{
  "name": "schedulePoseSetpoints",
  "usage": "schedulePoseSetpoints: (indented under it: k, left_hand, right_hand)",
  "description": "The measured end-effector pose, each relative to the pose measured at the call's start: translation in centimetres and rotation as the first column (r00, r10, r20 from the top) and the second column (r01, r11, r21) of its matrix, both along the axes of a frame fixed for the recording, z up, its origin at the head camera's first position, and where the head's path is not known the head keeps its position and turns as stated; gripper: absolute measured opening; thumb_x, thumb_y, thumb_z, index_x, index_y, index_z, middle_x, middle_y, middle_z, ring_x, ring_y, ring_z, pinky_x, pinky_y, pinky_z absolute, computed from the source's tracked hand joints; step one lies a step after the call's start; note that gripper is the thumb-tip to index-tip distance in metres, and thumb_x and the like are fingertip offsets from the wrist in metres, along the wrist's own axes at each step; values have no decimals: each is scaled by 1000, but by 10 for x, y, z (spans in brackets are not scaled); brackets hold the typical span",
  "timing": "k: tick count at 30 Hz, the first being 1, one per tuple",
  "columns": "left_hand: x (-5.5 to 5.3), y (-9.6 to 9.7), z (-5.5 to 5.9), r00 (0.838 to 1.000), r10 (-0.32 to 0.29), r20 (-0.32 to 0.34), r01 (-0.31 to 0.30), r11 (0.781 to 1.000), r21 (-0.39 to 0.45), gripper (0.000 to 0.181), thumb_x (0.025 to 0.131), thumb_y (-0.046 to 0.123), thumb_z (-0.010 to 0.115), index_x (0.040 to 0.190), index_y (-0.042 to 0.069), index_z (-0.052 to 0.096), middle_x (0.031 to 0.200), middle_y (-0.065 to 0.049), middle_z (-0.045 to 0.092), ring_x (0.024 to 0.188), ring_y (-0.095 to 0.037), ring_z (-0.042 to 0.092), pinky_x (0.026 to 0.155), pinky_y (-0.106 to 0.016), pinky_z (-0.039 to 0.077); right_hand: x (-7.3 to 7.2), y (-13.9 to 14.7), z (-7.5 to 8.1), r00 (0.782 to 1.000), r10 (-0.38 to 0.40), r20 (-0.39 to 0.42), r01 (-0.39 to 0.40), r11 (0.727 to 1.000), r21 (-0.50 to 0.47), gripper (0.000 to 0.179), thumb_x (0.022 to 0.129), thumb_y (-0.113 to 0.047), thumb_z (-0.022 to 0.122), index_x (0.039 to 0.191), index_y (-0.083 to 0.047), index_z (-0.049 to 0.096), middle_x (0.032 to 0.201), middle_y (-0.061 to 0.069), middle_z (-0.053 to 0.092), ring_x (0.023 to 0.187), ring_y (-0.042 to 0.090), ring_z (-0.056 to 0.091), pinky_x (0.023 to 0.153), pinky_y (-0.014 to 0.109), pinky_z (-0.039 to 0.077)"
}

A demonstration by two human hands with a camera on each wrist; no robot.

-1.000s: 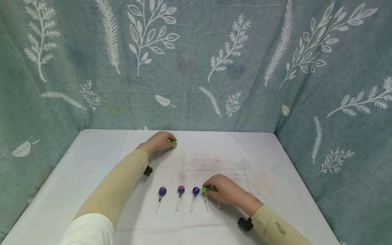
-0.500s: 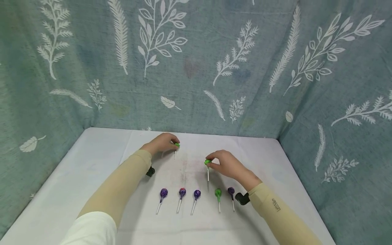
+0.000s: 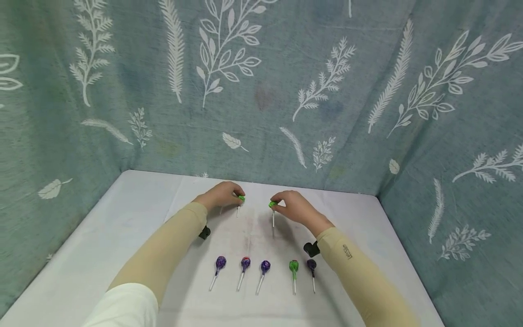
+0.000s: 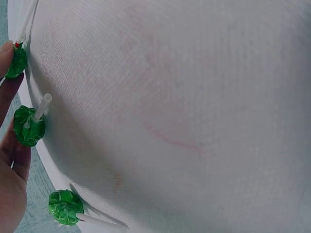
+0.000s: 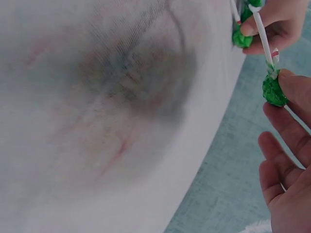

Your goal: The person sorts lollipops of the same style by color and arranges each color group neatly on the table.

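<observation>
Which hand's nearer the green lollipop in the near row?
Right. The right hand is beyond that green lollipop, almost in line with it in the head view; the left hand is also beyond it, but well off to the left.

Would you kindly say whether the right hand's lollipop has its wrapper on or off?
On; crinkled green wrapper covers the head of the lollipop in the right hand.

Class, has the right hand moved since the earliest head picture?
Yes: the right hand has moved away from the lollipop row, toward the far edge of the table.
</observation>
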State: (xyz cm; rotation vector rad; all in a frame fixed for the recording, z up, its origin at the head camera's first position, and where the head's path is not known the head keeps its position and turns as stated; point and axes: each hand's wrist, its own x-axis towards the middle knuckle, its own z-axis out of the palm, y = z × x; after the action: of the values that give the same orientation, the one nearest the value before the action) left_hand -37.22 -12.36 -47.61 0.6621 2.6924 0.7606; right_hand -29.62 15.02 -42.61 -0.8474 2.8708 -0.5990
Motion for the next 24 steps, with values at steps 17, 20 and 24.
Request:
schedulePoseSetpoints:
  k: [17,20,24]
  left_hand:
    - [6,6,-2,999,35,-26,-36,998,-54,28,78,37,70,103,27,66,97,15,60,98,-11,54,85,-32,43]
    - [5,4,0,999,33,-41,-35,998,-45,28,77,36,70,103,26,66,97,14,60,97,-12,55,85,-34,43]
    - [5,1,0,999,21,-40,-23,999,-50,29,78,37,69,105,26,66,98,14,61,98,-11,55,85,-34,44]
  right_hand:
    - [-38,-31,-17,996,-38,86,33,998,61,31,87,-27,61,116,-15,62,106,-4,61,103,17,55,83,30,45]
    - [-41,-37,-15,995,-46,92,42,998,52,32,87,-25,62,117,-14,61,107,-2,61,104,19,55,84,32,45]
    - [-45,-43,-17,996,-38,82,33,997,64,32,86,-24,62,116,-13,62,107,-1,61,102,18,55,84,32,46]
